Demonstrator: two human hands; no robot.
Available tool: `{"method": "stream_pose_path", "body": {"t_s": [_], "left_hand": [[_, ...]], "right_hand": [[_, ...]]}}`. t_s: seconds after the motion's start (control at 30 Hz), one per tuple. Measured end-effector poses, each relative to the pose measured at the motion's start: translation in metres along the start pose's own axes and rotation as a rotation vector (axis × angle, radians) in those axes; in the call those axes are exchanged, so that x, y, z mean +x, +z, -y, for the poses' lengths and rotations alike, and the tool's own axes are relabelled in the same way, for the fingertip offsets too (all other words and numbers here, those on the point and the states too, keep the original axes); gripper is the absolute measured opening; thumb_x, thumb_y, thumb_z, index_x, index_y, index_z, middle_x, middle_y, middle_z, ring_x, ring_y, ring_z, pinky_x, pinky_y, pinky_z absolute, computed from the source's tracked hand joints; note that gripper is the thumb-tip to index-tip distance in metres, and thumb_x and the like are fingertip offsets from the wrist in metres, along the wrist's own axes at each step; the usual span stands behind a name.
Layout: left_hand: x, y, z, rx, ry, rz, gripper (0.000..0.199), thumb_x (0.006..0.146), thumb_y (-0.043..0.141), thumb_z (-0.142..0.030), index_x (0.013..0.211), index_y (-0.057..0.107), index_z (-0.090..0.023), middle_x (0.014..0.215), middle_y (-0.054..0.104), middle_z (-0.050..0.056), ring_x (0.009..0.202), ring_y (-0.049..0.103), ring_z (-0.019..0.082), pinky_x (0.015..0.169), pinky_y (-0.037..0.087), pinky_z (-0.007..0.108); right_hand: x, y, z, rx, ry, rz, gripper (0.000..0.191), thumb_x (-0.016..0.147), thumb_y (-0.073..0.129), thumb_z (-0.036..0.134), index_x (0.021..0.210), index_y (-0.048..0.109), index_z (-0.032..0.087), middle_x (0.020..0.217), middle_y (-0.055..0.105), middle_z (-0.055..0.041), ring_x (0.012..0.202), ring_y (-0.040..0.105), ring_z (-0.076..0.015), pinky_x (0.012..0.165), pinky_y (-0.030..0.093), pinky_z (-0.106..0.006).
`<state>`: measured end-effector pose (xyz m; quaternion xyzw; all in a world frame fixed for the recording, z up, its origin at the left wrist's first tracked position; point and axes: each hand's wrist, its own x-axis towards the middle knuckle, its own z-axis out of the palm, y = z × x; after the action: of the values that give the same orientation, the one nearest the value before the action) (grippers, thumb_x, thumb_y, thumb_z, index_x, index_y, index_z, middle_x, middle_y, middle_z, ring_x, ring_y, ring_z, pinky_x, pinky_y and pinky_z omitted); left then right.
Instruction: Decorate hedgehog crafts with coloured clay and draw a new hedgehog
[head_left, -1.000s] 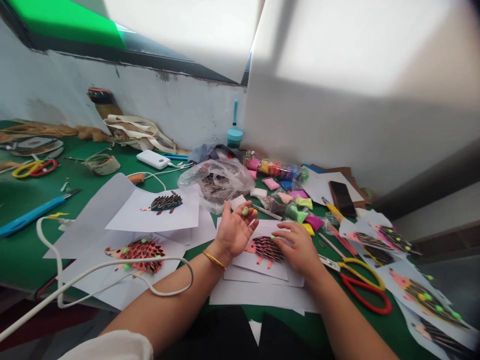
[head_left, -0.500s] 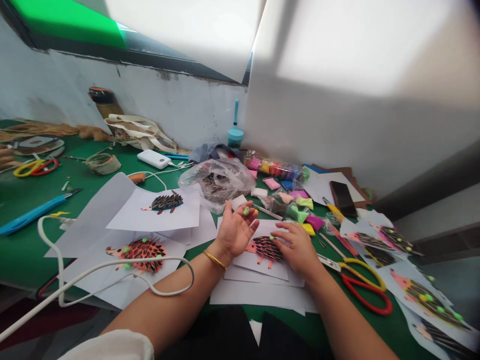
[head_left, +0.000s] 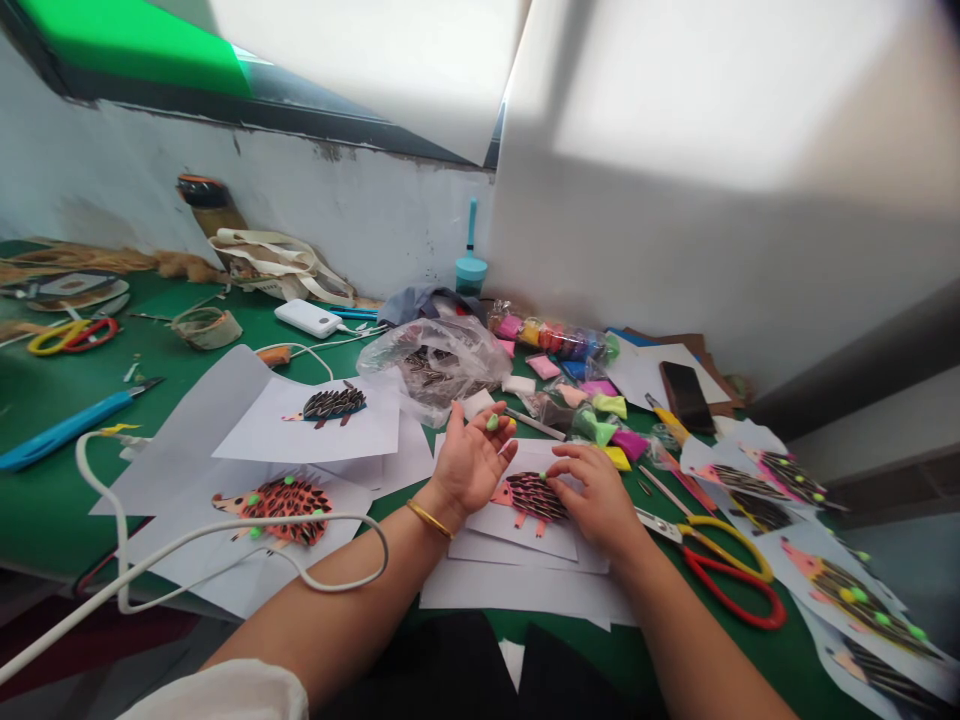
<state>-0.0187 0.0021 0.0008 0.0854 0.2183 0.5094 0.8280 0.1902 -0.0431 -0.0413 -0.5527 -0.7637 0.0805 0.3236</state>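
Note:
My left hand (head_left: 474, 462) is turned palm up with its fingers loosely curled, and it carries a small lump of light green clay (head_left: 492, 423) on the fingers. A dab of yellow shows beside the lump. My right hand (head_left: 596, 495) hovers palm down at the right side of a hedgehog picture (head_left: 534, 497), its fingers apart. The picture has a pink face and feet and a back of dark striped seeds. One green clay ball (head_left: 543, 476) sits on the top of that back, just off my right fingertips. White sheets of paper (head_left: 517, 590) lie underneath.
Red-and-yellow scissors (head_left: 731, 570) lie right of my right hand, near more hedgehog pictures (head_left: 847, 590). Ahead are a plastic bag of seeds (head_left: 435, 365) and packets of coloured clay (head_left: 600, 425). A white cable (head_left: 225, 535) loops across my left forearm. A blue-handled knife (head_left: 71, 430) lies left.
My right fingertips have drawn back slightly to the right from the green ball on the hedgehog. My left hand has stayed put. At the far left edge, another person's hand has mostly left view.

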Motion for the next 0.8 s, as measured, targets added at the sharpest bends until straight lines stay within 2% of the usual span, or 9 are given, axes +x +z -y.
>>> {"method": "stream_pose_path", "body": {"t_s": [0.43,0.67,0.8], "left_hand": [[-0.0006,0.0002,0.0004,-0.005,-0.002,0.002,0.061,0.095,0.031,-0.064,0.107,0.064,-0.014,0.086,0.061,0.006,0.078,0.063,0.015,0.070,0.053,0.027],[-0.0002,-0.0003,0.0002,-0.003,-0.001,0.000,0.060,0.095,0.031,-0.064,0.107,0.064,-0.015,0.086,0.061,0.006,0.078,0.064,0.015,0.070,0.053,0.028],[-0.0003,-0.0004,0.0002,-0.006,-0.004,0.001,0.060,0.095,0.031,-0.064,0.107,0.064,-0.015,0.086,0.062,0.006,0.078,0.064,0.015,0.070,0.053,0.028]], "right_hand": [[-0.0008,0.0006,0.0015,0.024,-0.030,0.002,0.009,0.081,0.064,0.025,0.075,0.070,0.024,0.111,0.068,-0.0069,0.106,0.058,-0.0271,0.095,0.042,-0.048],[0.0005,-0.0017,0.0029,0.075,-0.035,0.053,0.009,0.083,0.064,0.028,0.079,0.072,0.025,0.097,0.071,-0.0056,0.096,0.063,-0.0252,0.086,0.046,-0.042],[-0.0008,-0.0024,0.0042,0.082,-0.005,0.079,0.009,0.083,0.062,0.025,0.085,0.070,0.025,0.094,0.072,-0.0044,0.094,0.063,-0.0252,0.086,0.046,-0.042]]}}
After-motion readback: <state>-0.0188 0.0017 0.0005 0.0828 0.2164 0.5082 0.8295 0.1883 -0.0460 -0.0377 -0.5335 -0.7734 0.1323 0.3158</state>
